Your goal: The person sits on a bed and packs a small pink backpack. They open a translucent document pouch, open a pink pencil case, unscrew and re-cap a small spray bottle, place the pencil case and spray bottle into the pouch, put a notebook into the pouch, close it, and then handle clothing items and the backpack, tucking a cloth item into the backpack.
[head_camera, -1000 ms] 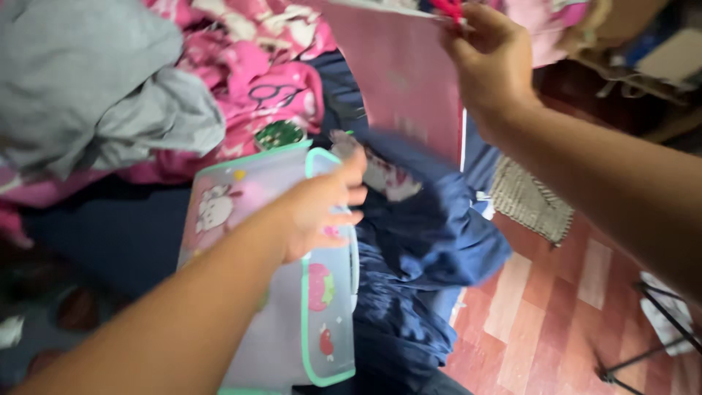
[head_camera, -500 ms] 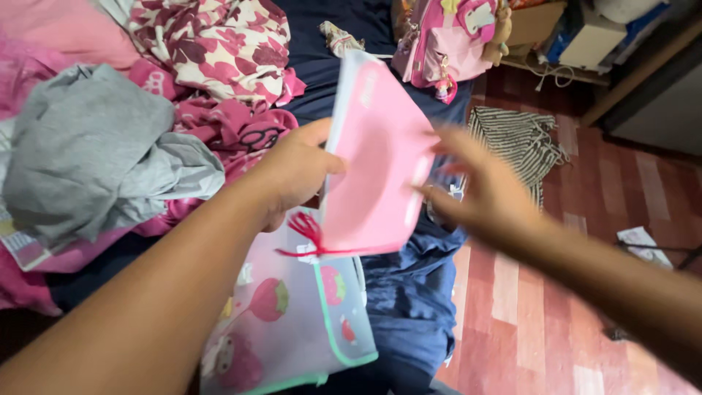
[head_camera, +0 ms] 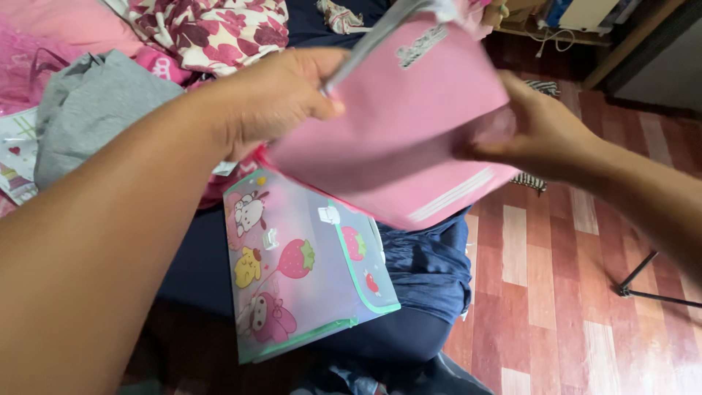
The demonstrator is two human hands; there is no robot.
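**Pink folder held in both hands above a cluttered bed**

While the bed (head_camera: 197,256) under its dark blue cover carries a heap of clothes, the person holds a flat pink folder (head_camera: 409,124) in the air over its right edge, above the wooden plank floor (head_camera: 556,292). Grey cloth (head_camera: 95,110) lies bunched toward the left edge, and a red-and-cream flowered fabric (head_camera: 219,29) toward the far edge; both look soft and crumpled. A translucent pouch (head_camera: 300,263) with cartoon animals, strawberries and a mint-green border lies flat near the right edge, smooth and plasticky.

The folder seems light, thin and fairly stiff, with a slick surface that could slip; its edges are probably the best hold. The left hand (head_camera: 270,95) pinches its upper left edge, thumb on top. The right hand (head_camera: 541,132) clasps its right edge, fingers hidden behind.
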